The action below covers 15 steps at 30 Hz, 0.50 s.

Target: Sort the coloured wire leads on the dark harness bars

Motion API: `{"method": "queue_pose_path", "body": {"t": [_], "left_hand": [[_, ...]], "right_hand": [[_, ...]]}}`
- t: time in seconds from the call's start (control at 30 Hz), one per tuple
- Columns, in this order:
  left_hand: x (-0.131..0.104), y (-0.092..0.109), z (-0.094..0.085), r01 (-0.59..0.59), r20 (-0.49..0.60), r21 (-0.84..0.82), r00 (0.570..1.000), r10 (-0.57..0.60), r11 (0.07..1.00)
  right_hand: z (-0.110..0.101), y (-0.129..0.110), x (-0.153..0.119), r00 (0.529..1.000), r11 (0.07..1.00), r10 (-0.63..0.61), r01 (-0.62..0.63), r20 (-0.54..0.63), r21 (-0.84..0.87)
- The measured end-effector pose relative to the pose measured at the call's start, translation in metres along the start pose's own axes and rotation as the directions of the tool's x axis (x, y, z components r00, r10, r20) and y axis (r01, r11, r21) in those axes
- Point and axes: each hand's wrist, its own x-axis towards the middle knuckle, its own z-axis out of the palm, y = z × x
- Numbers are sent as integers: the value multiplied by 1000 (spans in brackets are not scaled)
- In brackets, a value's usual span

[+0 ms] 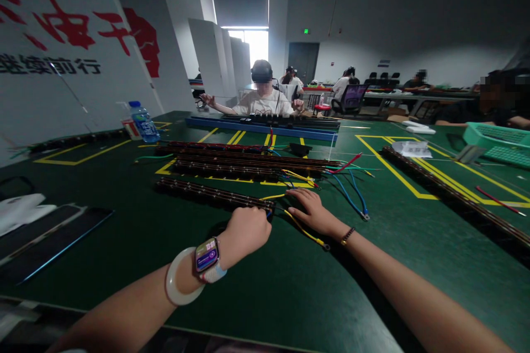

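A long dark assembly with copper-coloured strips (pixel 211 192) lies slanting on the green table (pixel 265 287). At its right end my left hand (pixel 247 233) is closed, its fingers curled down by the end and mostly hidden, with a bit of blue wire beside them. My right hand (pixel 310 209) rests just right of that end, fingers apart and spread, close to a yellow wire with a ring lug (pixel 306 231) that lies under and beside it. Behind both hands, more such assemblies (pixel 248 164) lie side by side, with red, yellow, green and blue wires at their right ends.
A blue tray (pixel 265 130) stands farther back, before a seated person (pixel 265 100). A water bottle (pixel 144 123) is at the back left, a black flat panel (pixel 53 237) at the left. Another long assembly (pixel 455 193) and a green basket (pixel 499 144) are on the right.
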Motion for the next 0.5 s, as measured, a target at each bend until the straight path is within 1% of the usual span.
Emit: {"method": "queue_pose_path", "body": {"t": [0.1,0.17,0.23,0.27,0.3,0.33,0.37,0.4,0.43,0.5], "left_hand": [[-2,-2,0,-6,-23,-69,1000,5,998],[-1,-4,4,-35,-22,-163,999,32,986],[3,-7,9,-39,42,-326,998,55,945],[6,-8,12,-16,104,-436,992,68,900],[10,-9,16,25,177,-555,980,88,832],[13,-9,20,88,257,-676,959,123,731],[16,-8,24,163,325,-782,930,170,602],[18,-7,28,224,359,-857,905,226,463],[20,-6,31,270,359,-910,892,276,314],[21,-2,37,335,324,-942,885,333,27]], "right_hand": [[-4,-5,0,999,998,51,-50,-17,39],[-6,-8,-1,998,996,64,-64,-1,56],[-8,-11,-1,997,995,76,-78,25,70],[-8,-12,0,995,993,86,-89,41,80],[-8,-12,0,993,990,99,-105,63,98],[-8,-13,1,989,984,114,-126,96,128],[-8,-13,1,981,974,132,-155,139,168],[-9,-14,1,970,958,154,-193,190,210],[-9,-14,2,955,940,179,-237,236,244],[-9,-16,1,930,909,225,-307,289,280]]}}
